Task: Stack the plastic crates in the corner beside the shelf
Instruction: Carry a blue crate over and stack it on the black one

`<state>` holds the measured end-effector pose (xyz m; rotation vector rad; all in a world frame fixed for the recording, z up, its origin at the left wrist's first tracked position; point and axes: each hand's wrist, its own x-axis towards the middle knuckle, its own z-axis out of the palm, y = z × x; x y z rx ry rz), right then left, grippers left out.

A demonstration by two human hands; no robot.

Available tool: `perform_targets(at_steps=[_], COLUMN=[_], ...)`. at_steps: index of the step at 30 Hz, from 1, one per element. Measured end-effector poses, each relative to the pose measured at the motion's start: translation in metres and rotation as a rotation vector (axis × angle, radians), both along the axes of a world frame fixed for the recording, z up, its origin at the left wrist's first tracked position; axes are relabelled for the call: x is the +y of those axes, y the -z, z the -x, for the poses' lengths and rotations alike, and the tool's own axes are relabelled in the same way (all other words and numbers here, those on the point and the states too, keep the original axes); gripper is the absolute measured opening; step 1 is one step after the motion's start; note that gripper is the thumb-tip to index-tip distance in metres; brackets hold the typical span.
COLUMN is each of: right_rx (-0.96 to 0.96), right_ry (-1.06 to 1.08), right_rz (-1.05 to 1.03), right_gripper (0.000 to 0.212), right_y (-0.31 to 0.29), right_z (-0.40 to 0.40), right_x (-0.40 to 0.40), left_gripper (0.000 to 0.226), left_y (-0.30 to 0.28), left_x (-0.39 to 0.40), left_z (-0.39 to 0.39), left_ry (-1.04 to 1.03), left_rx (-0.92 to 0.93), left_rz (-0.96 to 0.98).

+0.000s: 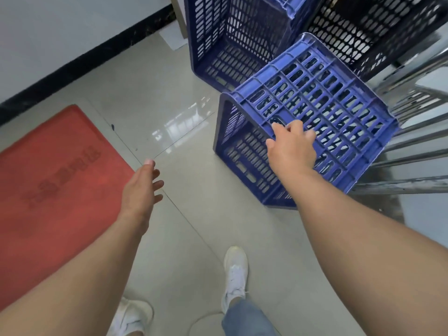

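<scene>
Three slotted plastic crates (pixel 322 110) (ribbed, boxy)

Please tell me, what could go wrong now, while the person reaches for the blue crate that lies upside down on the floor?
1. Only the right hand is on the upside-down blue crate, fingers hooked in its slots; the left hand is free. A one-handed lift may let it twist or slip.
2. The metal shelf stands very close beside the crate, so a swing could hit it.
3. The tile floor looks glossy, and the red mat lies near the feet: slipping or tripping is possible.
</scene>
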<state>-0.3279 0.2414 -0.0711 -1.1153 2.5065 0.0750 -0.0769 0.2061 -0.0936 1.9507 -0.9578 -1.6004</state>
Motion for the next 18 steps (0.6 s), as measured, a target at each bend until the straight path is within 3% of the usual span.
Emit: perform_targets(at_steps=[5,9,18], right_rx=[-0.117,-0.106,-0.054], right_ry=[0.06,0.063,0.013], right_rz=[-0.014,0.105,0.201], right_gripper=[0.046,0.044,0.051], right_y=[0.01,0.014,0.003], right_z=[0.003,-0.008,-0.054], right_x=[-0.002,-0.005,-0.042], left_gripper=[0.039,0.045,0.031], left_y=[0.007,0.014,0.022], left_x=[-0.002,-0.003,-0.011], left_z=[-0.012,-0.018,-0.064], left_ry=[-0.017,-0.044,-0.151], left_rx=[-0.001,0.006,0.036], left_rz=[0.007,-0.004,0.002])
